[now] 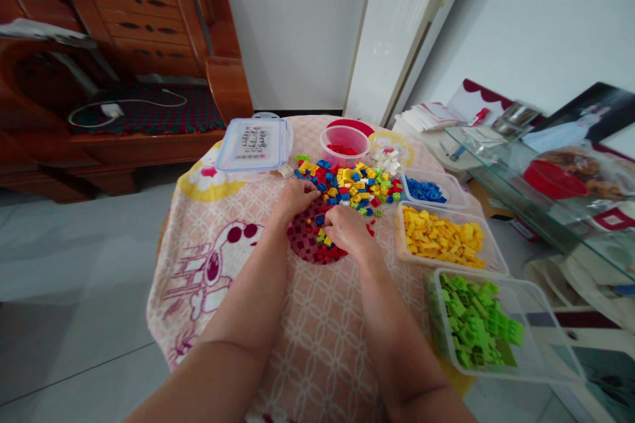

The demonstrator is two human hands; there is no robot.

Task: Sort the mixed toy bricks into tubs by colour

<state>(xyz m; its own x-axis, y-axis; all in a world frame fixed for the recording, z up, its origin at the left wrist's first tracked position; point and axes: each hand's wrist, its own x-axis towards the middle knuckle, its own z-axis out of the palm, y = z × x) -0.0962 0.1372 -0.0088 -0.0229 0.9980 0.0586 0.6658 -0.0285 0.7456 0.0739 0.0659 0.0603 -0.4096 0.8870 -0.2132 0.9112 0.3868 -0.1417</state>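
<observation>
A heap of mixed red, blue, yellow, green and white bricks point(354, 186) lies on a small round table under a pink patterned cloth point(223, 238). My left hand point(295, 198) rests at the heap's near left edge, fingers curled down onto the bricks. My right hand point(347, 230) lies just beside it over a cluster of mostly red bricks point(328, 252), fingers bent and pinched together; what they hold is hidden.
Along the right stand clear tubs of green bricks point(473, 324), yellow bricks point(441, 234) and blue bricks point(426, 190). A round tub with red bricks point(344, 144) and white bricks point(385, 160) sit behind. A lidded box point(254, 144) lies back left. A glass shelf point(546, 211) stands right.
</observation>
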